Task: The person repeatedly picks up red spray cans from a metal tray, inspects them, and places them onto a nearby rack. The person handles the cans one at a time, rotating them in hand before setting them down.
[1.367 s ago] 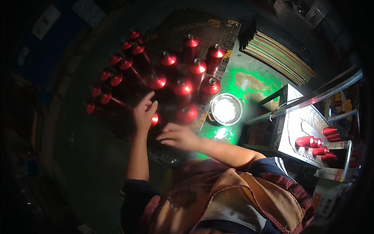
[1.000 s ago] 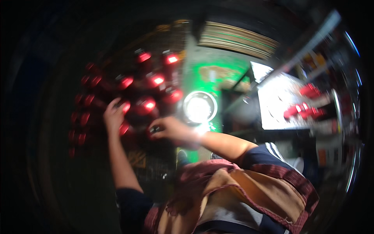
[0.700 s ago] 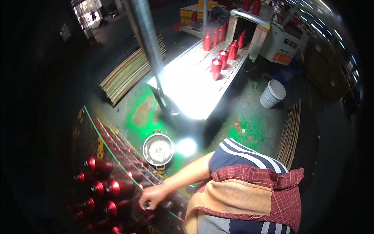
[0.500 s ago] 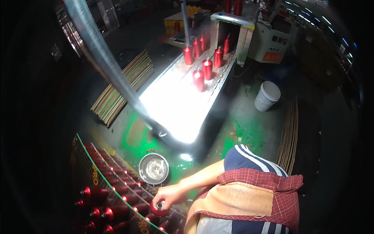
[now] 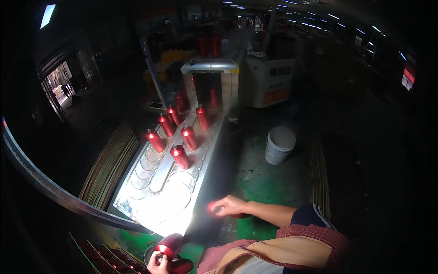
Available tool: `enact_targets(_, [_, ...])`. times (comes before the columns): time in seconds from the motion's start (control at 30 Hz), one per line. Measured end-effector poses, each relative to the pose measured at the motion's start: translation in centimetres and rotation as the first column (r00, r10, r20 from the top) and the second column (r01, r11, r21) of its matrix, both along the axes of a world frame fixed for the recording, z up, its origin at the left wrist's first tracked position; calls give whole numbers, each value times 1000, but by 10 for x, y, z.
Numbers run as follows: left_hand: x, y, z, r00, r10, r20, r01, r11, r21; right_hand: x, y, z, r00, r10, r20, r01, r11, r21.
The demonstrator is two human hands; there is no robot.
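Note:
At the lower edge, my left hand is closed round the neck of a shiny red metal bottle, which tilts up and away toward the lit conveyor end. A second dark red bottle shape lies just below it; whether my hand holds that too, I cannot tell. My right hand reaches in from the right, past the conveyor's right side, fingers closed on a motion-blurred red bottle. Part of that bottle is hidden behind the hand. On the conveyor, several red bottles stand upright in two rows.
The conveyor runs into a metal-framed tunnel, beside a control box. A white bucket stands to the right. Flat cardboard stacks lean at the left. A rack of red bottles and a curved metal bar are near.
My view has tilted up and swung left. My right hand has lifted its red bottle away from the bottle rack. My left hand, holding a bottle, has come into view.

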State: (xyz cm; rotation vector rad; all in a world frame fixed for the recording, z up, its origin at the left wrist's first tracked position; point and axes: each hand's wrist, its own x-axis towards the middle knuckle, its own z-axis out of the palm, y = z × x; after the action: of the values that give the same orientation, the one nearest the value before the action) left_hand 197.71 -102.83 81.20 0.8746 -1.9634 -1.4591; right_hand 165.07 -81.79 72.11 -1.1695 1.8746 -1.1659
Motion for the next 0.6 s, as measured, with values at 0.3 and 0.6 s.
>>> enact_targets(0.3, [-197,-78,-30,976,-212,-44,215,917,336,-85,9,3,858,-404,317,431,902,-17])
enact_targets(0.6, [-238,-108,-24,972,-210,101,143,879,456,-140,-93,44,932,-261,250,257,965,49])
